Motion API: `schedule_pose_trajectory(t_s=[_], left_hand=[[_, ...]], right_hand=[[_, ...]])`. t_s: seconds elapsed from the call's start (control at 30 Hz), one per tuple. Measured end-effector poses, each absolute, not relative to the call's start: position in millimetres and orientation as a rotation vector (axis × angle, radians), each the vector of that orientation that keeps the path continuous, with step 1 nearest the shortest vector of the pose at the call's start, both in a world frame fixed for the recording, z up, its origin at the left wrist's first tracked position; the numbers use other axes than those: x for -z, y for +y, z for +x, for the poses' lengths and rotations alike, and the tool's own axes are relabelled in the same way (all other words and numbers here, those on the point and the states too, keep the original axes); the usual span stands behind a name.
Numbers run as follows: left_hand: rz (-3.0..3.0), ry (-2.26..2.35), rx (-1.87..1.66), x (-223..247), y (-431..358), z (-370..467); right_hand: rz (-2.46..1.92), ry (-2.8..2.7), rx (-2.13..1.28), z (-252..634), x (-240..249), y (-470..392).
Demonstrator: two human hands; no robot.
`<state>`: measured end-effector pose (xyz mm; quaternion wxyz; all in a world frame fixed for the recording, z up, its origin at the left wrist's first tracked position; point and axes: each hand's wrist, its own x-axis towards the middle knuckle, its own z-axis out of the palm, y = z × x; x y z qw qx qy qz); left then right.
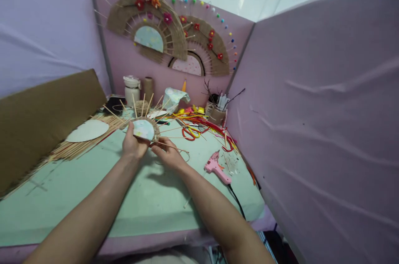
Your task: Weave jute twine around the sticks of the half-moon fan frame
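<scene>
My left hand (133, 146) grips a half-round fan piece (144, 130) by its lower left side, thumb on the front. Pale blue patterned fabric covers its middle, a twine-wrapped brown band edges it, and thin wooden sticks (149, 104) fan outward. My right hand (170, 155) is at the lower right corner of the piece, with its fingers closed on thin twine (186, 152), which loops out to the right. The fingertips are partly hidden behind the piece and a stick.
A pink glue gun (215, 167) with a black cord lies at right. Red-handled scissors (188, 133) lie among coloured pipe cleaners (207, 122). Bundled sticks (75, 147), a white oval (89, 131) and a cardboard sheet (46, 118) occupy the left. Finished fans (121, 16) hang behind.
</scene>
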<state>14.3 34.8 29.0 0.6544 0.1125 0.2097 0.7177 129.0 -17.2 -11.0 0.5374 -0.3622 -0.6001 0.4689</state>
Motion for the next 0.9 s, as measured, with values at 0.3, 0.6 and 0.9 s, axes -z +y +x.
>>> schedule_pose_trajectory(t_s=[0.3,0.6,0.9], left_hand=[[0.558,0.417,-1.320,-30,20,24],[0.608,0.535,-1.070,-30,9,27],[0.586,0.509,-1.179,-31,14,25]], right_hand=[[-0.724,-1.009,-1.302,134,3,-11],[-0.665,-0.928,-1.408,135,10,-3],[-0.676,-1.062,-1.475,136,4,-10]])
